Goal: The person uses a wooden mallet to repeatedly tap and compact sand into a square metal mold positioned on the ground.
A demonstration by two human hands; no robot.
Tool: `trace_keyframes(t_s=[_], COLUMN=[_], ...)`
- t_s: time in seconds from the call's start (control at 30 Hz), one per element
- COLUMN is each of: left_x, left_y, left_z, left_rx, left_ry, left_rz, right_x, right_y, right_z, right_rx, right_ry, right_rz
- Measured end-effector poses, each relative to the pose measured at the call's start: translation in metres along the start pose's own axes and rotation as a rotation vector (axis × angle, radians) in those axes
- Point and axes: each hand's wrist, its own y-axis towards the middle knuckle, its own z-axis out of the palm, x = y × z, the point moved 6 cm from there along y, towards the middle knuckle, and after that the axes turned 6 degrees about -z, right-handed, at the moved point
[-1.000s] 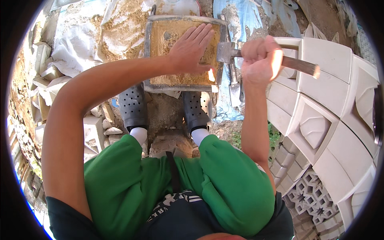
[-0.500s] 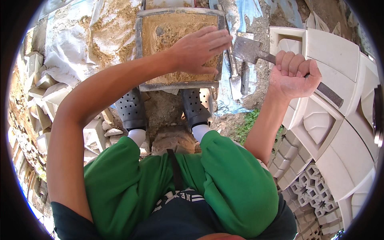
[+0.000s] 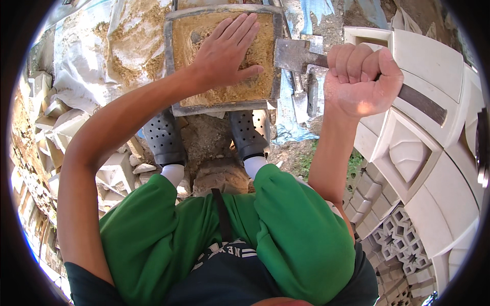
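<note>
A dark rectangular frame (image 3: 219, 108) lies before my feet, filled with damp tan sand (image 3: 260, 85). My left hand (image 3: 227, 53) is over the sand, palm down, fingers stretched and thumb apart; whether it touches the sand I cannot tell. Wrapped in a fist, my right hand (image 3: 362, 79) grips the dark handle of a hatchet-like tool (image 3: 292, 55). Its broad, flat metal head points left and overlaps the frame's right rim in view. The handle's end sticks out past the little-finger side or heel of the fist.
A narrow metal hand tool (image 3: 300, 102) rests on blue sheeting right of the frame. Cream moulded blocks (image 3: 426, 64) stand at the right, above lattice blocks (image 3: 400, 234). Broken pale blocks (image 3: 74, 122) are heaped at the left. My grey clogs (image 3: 247, 133) are against the frame's near side.
My left hand has moved left over the sand and its fingers now point farther away. My right hand has brought the tool left, so its head reaches the frame's right rim.
</note>
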Motion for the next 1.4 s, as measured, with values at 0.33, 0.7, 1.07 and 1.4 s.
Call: trace_keyframes(t_s=[0.33, 0.7, 1.07, 1.4], left_x=[-0.005, -0.01, 0.005, 0.001], left_y=[-0.008, -0.016, -0.004, -0.003], left_z=[-0.002, 0.0, -0.015, -0.015], left_rx=[-0.023, 0.0, -0.075, -0.1], left_ry=[-0.07, -0.071, -0.066, -0.067], left_rz=[-0.055, -0.106, -0.1, -0.052], right_x=[-0.016, -0.034, -0.077, -0.08], right_y=[0.024, 0.033, 0.035, 0.032], right_z=[0.013, 0.029, 0.028, 0.02], right_rx=[-0.022, 0.027, 0.053, 0.057], right_ry=[0.023, -0.029, -0.094, -0.098], right_rz=[-0.041, -0.097, -0.125, -0.034])
